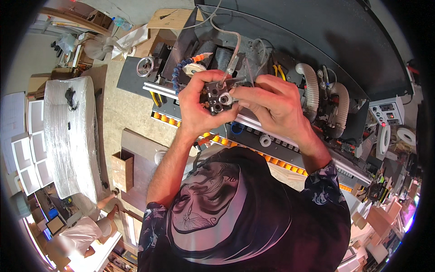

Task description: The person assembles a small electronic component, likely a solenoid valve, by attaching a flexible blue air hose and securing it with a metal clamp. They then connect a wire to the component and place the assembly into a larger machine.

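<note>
A small black block (214,93) with several round ports sits in my left hand (198,97), whose fingers and thumb close round its left side and edges. On the block's face is a pale metal ring-like fitting (224,99). A clear hose (235,54) comes down from above into the top of the block. Thumb and forefinger of my right hand (274,100) are bent together at the block's right side, beside the fitting. Whatever those fingertips pinch is hidden. Both hands are above the front rail of an open black machine (294,140).
Ribbed grey hoses (309,88) and yellow-handled pliers (281,72) lie inside the machine. A blue coiled hose (177,77) stands left of my hands. Orange rollers (278,162) line the front edge. Another person (84,235) is at the lower left, near a plastic-wrapped stack (72,136).
</note>
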Motion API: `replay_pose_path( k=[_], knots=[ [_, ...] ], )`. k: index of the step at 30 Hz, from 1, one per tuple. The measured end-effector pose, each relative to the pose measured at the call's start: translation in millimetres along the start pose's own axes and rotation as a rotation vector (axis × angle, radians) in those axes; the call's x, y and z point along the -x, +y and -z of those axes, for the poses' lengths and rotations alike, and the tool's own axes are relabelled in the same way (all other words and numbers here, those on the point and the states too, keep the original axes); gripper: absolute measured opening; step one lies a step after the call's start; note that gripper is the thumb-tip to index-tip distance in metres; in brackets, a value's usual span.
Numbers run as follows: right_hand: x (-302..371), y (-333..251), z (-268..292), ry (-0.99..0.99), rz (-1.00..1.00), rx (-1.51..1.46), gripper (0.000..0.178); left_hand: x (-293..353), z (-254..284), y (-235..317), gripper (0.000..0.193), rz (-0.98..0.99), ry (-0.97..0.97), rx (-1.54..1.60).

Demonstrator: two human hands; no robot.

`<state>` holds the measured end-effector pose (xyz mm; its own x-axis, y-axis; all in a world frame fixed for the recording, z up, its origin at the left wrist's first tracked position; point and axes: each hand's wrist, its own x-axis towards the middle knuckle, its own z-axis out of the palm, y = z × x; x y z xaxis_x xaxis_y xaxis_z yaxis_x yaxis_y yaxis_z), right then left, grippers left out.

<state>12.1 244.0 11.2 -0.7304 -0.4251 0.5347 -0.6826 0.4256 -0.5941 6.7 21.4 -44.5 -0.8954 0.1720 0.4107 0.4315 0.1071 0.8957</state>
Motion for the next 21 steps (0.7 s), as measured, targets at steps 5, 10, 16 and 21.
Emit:
replay_pose_path(
  k=[5,10,16,21],
  knots=[
    [5,-1,-5,0.054,-0.022,0.029,0.035,3,-3,1,0.063,-0.028,0.063,-0.150],
    [14,1,-17,0.136,-0.060,0.061,0.036,9,-9,1,0.063,0.039,0.097,-0.202],
    [25,2,-27,0.150,-0.130,0.105,0.037,12,-10,-7,0.063,0.016,0.102,-0.230],
    [27,2,-33,0.201,-0.137,0.101,0.037,11,-12,-9,0.062,0.002,0.120,-0.236]
  ],
)
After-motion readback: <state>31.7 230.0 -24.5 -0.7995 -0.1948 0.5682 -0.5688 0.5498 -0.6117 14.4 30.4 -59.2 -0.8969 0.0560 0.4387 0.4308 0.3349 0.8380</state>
